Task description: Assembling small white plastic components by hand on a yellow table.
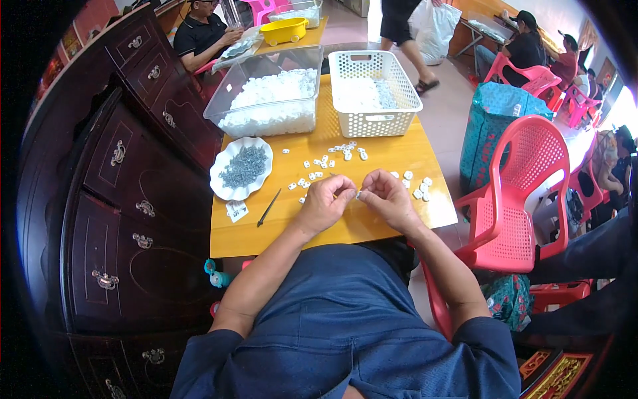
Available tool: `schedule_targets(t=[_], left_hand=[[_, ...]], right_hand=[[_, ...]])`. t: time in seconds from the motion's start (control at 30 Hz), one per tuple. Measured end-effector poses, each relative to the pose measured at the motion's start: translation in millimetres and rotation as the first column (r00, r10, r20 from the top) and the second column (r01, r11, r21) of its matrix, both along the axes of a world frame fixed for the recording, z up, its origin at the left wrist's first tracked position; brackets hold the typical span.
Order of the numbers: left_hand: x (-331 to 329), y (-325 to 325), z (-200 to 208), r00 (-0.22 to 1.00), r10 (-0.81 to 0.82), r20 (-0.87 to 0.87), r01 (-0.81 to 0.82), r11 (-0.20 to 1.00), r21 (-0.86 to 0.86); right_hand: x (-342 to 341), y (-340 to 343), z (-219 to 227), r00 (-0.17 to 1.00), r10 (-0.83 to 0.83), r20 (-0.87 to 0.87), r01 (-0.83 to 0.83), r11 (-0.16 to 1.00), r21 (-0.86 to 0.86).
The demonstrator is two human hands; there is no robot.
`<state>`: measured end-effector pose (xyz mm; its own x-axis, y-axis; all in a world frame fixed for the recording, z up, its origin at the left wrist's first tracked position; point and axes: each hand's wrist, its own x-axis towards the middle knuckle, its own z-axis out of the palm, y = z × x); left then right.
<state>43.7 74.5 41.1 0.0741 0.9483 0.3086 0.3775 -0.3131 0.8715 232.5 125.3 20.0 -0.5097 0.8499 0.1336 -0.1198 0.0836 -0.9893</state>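
Note:
Close together over the near part of the wooden table (299, 239), my two hands meet with fingertips pinched. In my right hand (387, 201) a small white plastic piece (359, 195) shows at the thumb tip. The fingers of my left hand (327, 203) are closed beside it, and what they hold is too small to make out. Small white plastic pieces with dark holes (319, 174) lie scattered beyond my hands, and rounded white pieces (423, 191) lie to the right. A dark pointed tool (268, 208) rests left of my left hand.
Small grey pieces fill a white scalloped dish (219, 189) at the left. Behind stand a clear bin (219, 110) of white pieces and a white perforated basket (379, 125). A dark cabinet (100, 219) borders the left, a pink chair (525, 179) the right. Other people sit farther back.

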Motion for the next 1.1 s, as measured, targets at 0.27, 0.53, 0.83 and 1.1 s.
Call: schedule_targets(t=[0.27,0.53,0.83,1.1], left_hand=[[2,1,-1,1.0,0.025,0.0,-0.025,1.0,-0.019],[-10,23,2,0.998,0.009,0.055,-0.01,1.0,0.019],[-25,91,-13,0.863,0.206,-0.462,-0.168,0.978,0.122],[-14,109,-19,0.766,0.212,-0.607,-0.131,0.976,0.176]], right_hand=[[-2,-3,3,0.999,-0.047,-0.017,0.047,0.999,-0.02],[3,8,-1,0.996,-0.08,0.026,0.08,0.997,0.003],[8,5,12,0.988,-0.15,0.024,0.151,0.987,-0.05],[10,6,11,0.985,-0.168,0.029,0.17,0.984,-0.061]])
